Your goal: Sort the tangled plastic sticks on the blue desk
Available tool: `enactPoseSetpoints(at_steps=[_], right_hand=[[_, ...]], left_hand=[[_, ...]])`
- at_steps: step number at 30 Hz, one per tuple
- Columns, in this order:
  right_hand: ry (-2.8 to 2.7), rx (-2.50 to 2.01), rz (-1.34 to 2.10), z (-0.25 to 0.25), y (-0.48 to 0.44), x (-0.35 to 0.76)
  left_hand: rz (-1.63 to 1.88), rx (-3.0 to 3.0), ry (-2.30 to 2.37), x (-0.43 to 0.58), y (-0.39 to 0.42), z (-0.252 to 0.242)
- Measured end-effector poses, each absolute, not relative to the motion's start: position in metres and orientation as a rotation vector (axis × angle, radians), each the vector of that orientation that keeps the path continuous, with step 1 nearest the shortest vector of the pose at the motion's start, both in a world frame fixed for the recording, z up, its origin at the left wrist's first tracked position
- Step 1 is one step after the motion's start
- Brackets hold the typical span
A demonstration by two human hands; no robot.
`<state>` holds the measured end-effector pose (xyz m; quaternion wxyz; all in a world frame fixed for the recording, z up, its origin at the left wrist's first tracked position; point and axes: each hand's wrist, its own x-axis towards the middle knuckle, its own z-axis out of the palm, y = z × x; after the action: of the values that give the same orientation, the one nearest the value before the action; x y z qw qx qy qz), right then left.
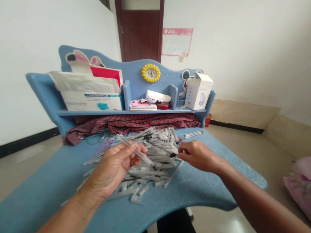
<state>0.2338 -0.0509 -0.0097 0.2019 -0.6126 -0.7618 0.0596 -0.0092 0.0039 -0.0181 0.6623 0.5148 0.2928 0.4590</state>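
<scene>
My left hand (122, 158) pinches a translucent pen barrel (145, 157) between thumb and fingers, holding it slantwise over the table. A small dark tip shows at the barrel's lower right end. My right hand (198, 155) is closed in a pinch to the right of the pile. At its fingertips is a small black piece (173, 155), too small to make out in detail. Beneath and between both hands lies a loose heap of clear pen barrels and caps (155, 150), some with black parts among them. The left hand hides part of this heap.
The blue table (206, 184) has a raised shelf (102, 113) at the back. On it stand a mask box (92, 100), a white carton (198, 92) and booklets (143, 107). Checked cloth (145, 122) lies below the shelf. Several thin sticks (193, 134) lie at the back right.
</scene>
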Motion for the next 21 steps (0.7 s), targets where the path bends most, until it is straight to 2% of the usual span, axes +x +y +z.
enactPoseSetpoints(at_steps=[8, 14, 21], right_hand=[[-2.317, -1.929, 0.072, -0.026, -0.049, 0.233], [-2.337, -2.15, -0.158, -0.025, -0.041, 0.224], [-2.413, -2.188, -0.144, -0.03, -0.032, 0.224]], left_hand=[[0.953, 1.156, 0.625, -0.008, 0.002, -0.018], [0.894, 1.208, 0.722, -0.008, 0.0, -0.019], [0.788, 1.273, 0.738, -0.007, -0.001, -0.023]])
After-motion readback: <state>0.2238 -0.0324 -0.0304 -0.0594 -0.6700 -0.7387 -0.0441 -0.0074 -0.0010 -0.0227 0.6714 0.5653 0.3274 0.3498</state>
